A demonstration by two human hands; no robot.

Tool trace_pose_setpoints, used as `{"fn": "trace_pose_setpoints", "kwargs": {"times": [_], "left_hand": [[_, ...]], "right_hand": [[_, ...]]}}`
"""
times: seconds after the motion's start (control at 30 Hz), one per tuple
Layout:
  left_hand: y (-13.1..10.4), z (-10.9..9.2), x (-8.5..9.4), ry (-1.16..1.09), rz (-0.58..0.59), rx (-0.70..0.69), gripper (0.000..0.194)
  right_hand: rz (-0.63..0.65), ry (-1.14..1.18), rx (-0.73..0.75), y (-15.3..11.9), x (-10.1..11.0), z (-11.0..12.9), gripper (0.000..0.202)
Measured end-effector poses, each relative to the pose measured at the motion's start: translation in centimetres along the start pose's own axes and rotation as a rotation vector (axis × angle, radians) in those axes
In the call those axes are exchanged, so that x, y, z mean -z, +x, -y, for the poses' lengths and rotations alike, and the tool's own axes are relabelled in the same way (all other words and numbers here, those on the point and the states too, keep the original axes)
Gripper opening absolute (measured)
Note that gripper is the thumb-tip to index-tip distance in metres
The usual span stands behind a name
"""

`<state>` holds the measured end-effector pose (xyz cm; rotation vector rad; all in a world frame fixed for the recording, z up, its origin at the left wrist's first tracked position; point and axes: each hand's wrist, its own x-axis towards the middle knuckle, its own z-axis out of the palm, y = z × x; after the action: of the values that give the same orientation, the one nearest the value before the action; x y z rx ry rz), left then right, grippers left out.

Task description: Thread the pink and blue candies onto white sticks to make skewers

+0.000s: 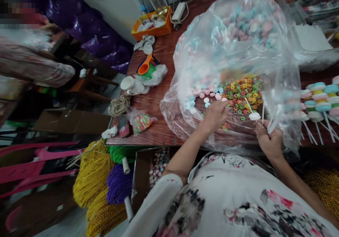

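My left hand [215, 116] reaches over the loose pieces with its fingers drawn together. Its fingertips are at the edge of a heap of small coloured rings [242, 92], close to pink and blue discs [207, 100]; whatever they pinch is too small to make out. My right hand [270, 140] is closed around thin white sticks [263, 111], which stand up from its fingers. Beside its fingertips is a white round piece [254, 116] with a stick rising from it. Both hands work at the front of a big clear plastic bag [198, 67] full of pastel discs.
On the right lie stacked pastel pieces on sticks [321, 97]. To the left are a small bag of rings [141, 121], a white cup [127, 83], orange and green tape holders [148, 67] and an orange tray [164, 28]. Yellow cord bundles [91, 175] stand below the table edge.
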<state>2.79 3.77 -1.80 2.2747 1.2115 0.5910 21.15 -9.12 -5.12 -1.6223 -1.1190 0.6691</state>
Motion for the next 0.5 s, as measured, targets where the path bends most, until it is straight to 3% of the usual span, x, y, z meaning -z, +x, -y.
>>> {"fn": "trace_pose_setpoints", "kwargs": {"times": [0.1, 0.23, 0.3, 0.37, 0.43, 0.5], "left_hand": [[2.7, 0.7, -0.2, 0.230, 0.161, 0.078, 0.018], [2.8, 1.0, -1.2, 0.015, 0.111, 0.109, 0.015], [2.1, 1.3, -1.0, -0.199, 0.076, 0.151, 0.009], [1.2, 1.5, -0.3, -0.559, -0.011, 0.268, 0.008], [0.4, 1.6, 0.5, -0.952, -0.122, 0.410, 0.024], [-0.3, 1.5, 1.2, -1.169, -0.186, 0.490, 0.041]], "right_hand": [[0.050, 0.023, -0.013, 0.5, -0.3, -0.7, 0.027], [0.097, 0.028, -0.003, 0.2, -0.7, -0.7, 0.027], [0.137, 0.003, 0.015, 0.2, -0.4, -0.8, 0.026], [0.178, -0.053, 0.074, 0.2, 0.0, -0.9, 0.022], [0.205, -0.118, 0.164, 0.2, 0.2, -1.0, 0.018], [0.211, -0.156, 0.249, 0.2, 0.2, -0.9, 0.018]]}}
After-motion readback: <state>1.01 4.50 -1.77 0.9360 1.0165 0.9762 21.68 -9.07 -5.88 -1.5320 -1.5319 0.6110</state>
